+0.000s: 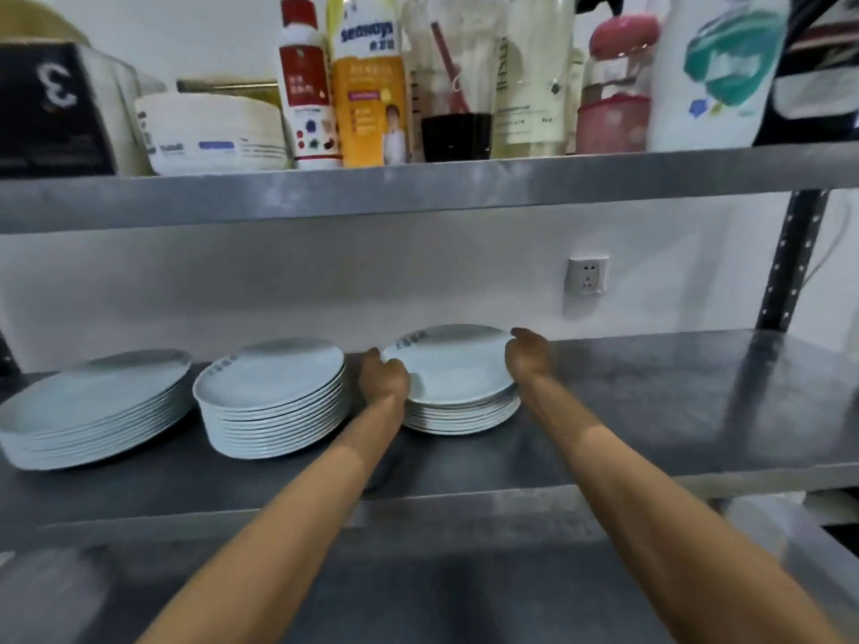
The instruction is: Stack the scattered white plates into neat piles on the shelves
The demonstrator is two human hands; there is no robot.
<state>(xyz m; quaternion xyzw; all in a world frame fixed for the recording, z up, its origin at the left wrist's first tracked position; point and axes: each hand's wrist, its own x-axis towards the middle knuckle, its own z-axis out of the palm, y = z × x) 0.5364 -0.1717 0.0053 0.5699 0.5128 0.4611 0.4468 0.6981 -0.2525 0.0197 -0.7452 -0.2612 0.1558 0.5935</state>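
Three piles of white plates stand on the middle steel shelf [650, 411]. The left pile [88, 406] is wide and low, the middle pile [274, 397] is the tallest, and the right pile [458, 383] sits between my hands. My left hand [383, 376] grips the left rim of the right pile's top plate [453, 364]. My right hand [527, 353] holds that plate's right rim. The top plate rests slightly askew on the plates below it.
The upper shelf [418, 188] carries bottles [367, 81], a white tub [214, 132], a dark box [51, 109] and jars. A wall socket [586, 275] is behind the shelf. A black upright post [790, 262] stands at right. Bare shelf extends right of the piles.
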